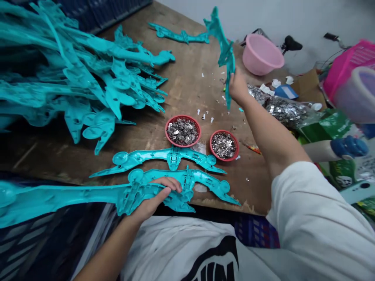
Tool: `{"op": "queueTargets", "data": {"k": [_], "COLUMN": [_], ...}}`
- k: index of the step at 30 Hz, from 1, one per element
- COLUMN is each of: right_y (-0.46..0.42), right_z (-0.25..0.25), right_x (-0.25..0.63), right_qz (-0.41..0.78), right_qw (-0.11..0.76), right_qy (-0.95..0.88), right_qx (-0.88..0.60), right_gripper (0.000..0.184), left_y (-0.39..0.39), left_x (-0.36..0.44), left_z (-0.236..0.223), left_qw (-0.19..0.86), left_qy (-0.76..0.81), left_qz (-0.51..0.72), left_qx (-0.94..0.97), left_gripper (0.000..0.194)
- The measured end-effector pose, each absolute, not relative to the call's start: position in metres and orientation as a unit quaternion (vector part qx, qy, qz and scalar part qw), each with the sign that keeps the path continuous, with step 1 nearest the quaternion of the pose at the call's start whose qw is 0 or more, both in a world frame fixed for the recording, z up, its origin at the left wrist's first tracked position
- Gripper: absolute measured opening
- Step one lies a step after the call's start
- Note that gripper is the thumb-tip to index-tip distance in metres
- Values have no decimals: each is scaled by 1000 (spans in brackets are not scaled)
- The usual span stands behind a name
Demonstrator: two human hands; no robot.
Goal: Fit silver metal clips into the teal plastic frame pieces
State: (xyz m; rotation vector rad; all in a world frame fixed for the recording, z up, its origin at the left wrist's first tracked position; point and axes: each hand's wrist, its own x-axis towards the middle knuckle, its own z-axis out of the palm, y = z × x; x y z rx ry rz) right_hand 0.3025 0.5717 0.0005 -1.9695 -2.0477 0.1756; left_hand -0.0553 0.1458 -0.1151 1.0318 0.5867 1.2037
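My right hand grips one end of a turquoise bow-shaped plastic part, held up over the far side of the table. My left hand is closed on another turquoise plastic part at the near edge, with some fingertips hidden. Its long end reaches out to the left. Just beyond lie two similar parts, the farther one and the nearer one, their ribbed sides up. A red basket of small metal clips and a smaller red basket of metal pieces stand behind them.
A large heap of turquoise parts fills the left side. One more part lies at the back. Pink tub, bags of metal pieces and a white bottle with a blue cap crowd the right. Small bits litter the wooden tabletop.
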Motion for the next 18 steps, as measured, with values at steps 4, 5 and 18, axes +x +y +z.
{"op": "queueTargets", "data": {"k": [4,5,18], "right_y": [512,489,257], "right_z": [44,53,99], "right_x": [321,325,329], "right_qz": [232,251,459], "right_qw": [340,352,317], "right_qy": [-697,-697,-718], "right_qx": [-587,-572,-415], "right_gripper": [82,84,113], "left_y": [129,123,70], "left_x": [-48,-47,-62], "left_z": [-106,-103,-29], "left_qw": [663,663,622], "left_qy": [257,261,292], "left_qz": [545,547,543], "left_qx": [444,440,483], "left_gripper": [26,28,28]}}
